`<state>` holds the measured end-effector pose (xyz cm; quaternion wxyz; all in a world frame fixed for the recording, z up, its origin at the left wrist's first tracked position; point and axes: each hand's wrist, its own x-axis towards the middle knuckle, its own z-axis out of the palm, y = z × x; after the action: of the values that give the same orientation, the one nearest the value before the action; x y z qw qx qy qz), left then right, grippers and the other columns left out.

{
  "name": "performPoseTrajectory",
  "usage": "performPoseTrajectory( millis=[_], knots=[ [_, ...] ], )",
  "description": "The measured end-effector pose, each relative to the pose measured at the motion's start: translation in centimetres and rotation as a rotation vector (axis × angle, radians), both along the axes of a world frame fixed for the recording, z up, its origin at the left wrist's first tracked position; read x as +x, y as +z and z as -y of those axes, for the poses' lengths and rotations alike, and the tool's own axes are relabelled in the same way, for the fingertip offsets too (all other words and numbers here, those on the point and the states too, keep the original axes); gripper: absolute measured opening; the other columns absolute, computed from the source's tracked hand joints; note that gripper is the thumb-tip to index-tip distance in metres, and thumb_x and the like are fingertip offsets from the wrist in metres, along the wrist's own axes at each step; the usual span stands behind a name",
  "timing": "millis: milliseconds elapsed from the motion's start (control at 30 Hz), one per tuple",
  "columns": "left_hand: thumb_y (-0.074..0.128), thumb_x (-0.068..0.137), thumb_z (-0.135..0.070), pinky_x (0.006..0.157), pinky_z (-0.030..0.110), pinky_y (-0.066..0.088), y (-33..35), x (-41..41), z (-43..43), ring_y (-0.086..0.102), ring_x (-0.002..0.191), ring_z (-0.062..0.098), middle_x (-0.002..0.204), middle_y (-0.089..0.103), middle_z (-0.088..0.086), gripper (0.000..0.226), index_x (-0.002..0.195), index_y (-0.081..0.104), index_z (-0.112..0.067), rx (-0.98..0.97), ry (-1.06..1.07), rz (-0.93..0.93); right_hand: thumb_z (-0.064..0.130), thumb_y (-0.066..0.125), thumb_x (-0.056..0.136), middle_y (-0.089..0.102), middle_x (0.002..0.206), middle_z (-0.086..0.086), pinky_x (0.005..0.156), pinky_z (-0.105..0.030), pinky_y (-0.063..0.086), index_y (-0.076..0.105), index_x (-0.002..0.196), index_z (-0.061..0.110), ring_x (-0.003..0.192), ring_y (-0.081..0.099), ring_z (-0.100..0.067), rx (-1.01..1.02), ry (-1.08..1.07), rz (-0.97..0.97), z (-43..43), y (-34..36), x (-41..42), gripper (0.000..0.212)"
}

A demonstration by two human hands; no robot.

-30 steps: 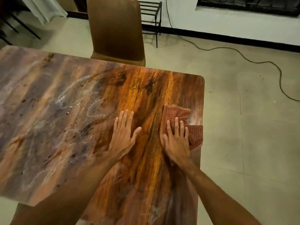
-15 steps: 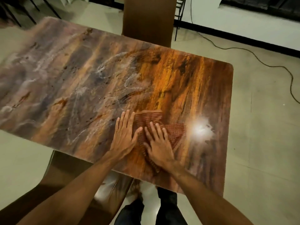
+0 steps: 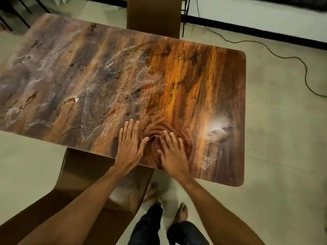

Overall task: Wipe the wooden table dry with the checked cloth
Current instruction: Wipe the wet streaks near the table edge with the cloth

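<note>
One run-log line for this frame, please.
phase: wipe | right hand: pressing checked cloth | left hand: flat on wooden table | wet streaks: left half

No readable text, labels or nos. anywhere in view.

Likely a home dining room: glossy rectangular wooden table (image 3: 194, 76), brown padded chair (image 3: 154, 15) at its far side, pale tiled floor (image 3: 283, 138).

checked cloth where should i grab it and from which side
Probably the bunched ridge of the checked cloth on its far edge, from above: the right hand lies flat on it, so its fingers could curl over those raised folds. The left hand rests beside it.
</note>
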<state>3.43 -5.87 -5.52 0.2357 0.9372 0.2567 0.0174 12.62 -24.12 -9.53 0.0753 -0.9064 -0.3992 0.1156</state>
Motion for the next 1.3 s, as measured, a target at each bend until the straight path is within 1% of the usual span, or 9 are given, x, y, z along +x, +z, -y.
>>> performPoseTrajectory(
  millis=[100,167,333,533,700,900,1033,1200,1300],
  knots=[
    [0.026,0.102,-0.06,0.126,0.038,-0.011,0.3,0.0,2.3,-0.014,0.156,0.014,0.17,-0.008,0.002,0.075,0.162,0.002,-0.022,-0.018,-0.027,0.032,0.049,0.024,0.109,0.013,0.175,-0.008,0.129,-0.056,0.012,0.019,0.167,0.02,0.161,0.012,-0.031,-0.044,-0.387,0.004,6.7,0.4,3.4,0.065],
    [0.027,0.102,-0.058,0.127,0.04,-0.009,0.4,-0.1,4.3,-0.014,0.156,0.014,0.17,-0.007,0.002,0.074,0.162,0.004,-0.021,-0.012,-0.045,0.033,0.045,0.026,0.108,0.015,0.174,-0.012,0.129,-0.058,0.013,0.021,0.166,0.017,0.161,0.014,-0.035,-0.017,-0.488,-0.001,8.0,0.5,2.8,0.065],
    [0.017,0.1,-0.064,0.128,0.043,-0.005,0.4,-0.3,10.2,-0.011,0.156,0.015,0.17,-0.003,0.004,0.078,0.162,0.007,-0.018,-0.004,-0.151,-0.008,0.042,0.025,0.11,0.014,0.175,-0.003,0.127,-0.055,0.02,0.024,0.166,0.022,0.162,0.011,-0.027,0.031,-0.054,-0.008,10.3,-0.1,-2.9,0.059],
    [0.017,0.098,-0.064,0.128,0.044,-0.003,1.3,0.6,16.5,-0.008,0.157,0.018,0.17,0.0,0.005,0.079,0.162,0.009,-0.018,-0.002,-0.208,0.019,0.041,0.03,0.112,0.011,0.175,-0.003,0.131,-0.052,0.009,0.018,0.167,0.022,0.162,0.008,-0.028,-0.004,-0.478,-0.024,19.7,0.5,0.8,0.06],
    [0.016,0.097,-0.065,0.127,0.044,-0.005,1.7,1.2,19.2,-0.01,0.157,0.017,0.17,-0.002,0.005,0.08,0.162,0.008,-0.017,0.003,-0.25,0.001,0.047,0.027,0.111,0.007,0.176,0.0,0.13,-0.055,0.013,0.014,0.167,0.026,0.162,0.007,-0.027,0.035,-0.188,-0.075,18.8,0.6,-0.9,0.061],
    [0.017,0.097,-0.065,0.128,0.045,-0.004,1.8,2.8,18.0,-0.01,0.157,0.016,0.17,-0.004,0.004,0.08,0.162,0.007,-0.019,-0.005,-0.229,0.021,0.048,0.025,0.11,0.003,0.176,-0.004,0.13,-0.053,-0.004,0.01,0.168,0.025,0.162,0.0,-0.03,-0.019,-0.473,-0.08,19.2,0.7,3.3,0.064],
    [0.02,0.098,-0.065,0.127,0.041,-0.007,0.9,4.0,16.1,-0.01,0.156,0.014,0.17,-0.002,0.003,0.079,0.162,0.007,-0.02,-0.002,-0.219,0.006,0.047,0.024,0.11,0.004,0.176,-0.002,0.13,-0.054,-0.002,0.012,0.168,0.028,0.162,0.003,-0.03,-0.002,-0.199,-0.046,16.9,0.1,3.0,0.062],
    [0.027,0.1,-0.058,0.127,0.04,-0.008,-0.2,7.4,13.1,-0.013,0.156,0.011,0.17,-0.005,0.0,0.075,0.162,0.004,-0.022,-0.057,-0.243,0.028,0.05,0.023,0.11,-0.003,0.176,-0.003,0.13,-0.054,-0.007,0.003,0.167,0.029,0.162,-0.005,-0.029,-0.063,-0.451,-0.051,16.4,0.3,10.5,0.064],
    [0.025,0.1,-0.059,0.127,0.04,-0.009,-0.4,9.9,11.3,-0.013,0.156,0.011,0.17,-0.007,-0.001,0.075,0.162,0.003,-0.023,-0.085,-0.219,0.032,0.046,0.025,0.111,0.001,0.176,-0.004,0.13,-0.054,-0.005,0.007,0.168,0.028,0.162,-0.001,-0.031,-0.039,-0.278,-0.033,12.8,0.3,11.3,0.062]
  ],
)
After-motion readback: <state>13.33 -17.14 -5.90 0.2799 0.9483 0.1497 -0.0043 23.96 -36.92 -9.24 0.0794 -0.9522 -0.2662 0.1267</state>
